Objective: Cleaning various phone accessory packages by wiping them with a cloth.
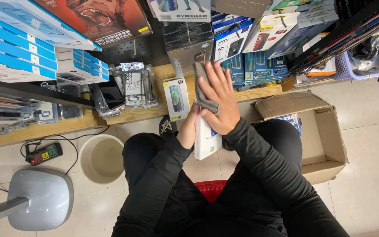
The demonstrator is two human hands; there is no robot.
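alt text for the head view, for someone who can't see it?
Seen from above, a seated person in black sleeves holds a white flat box in the left hand and presses a grey cloth on it with the right hand. Around them: shelves of boxed phone accessories, an open cardboard box, a beige bucket and a power strip on the tiled floor.
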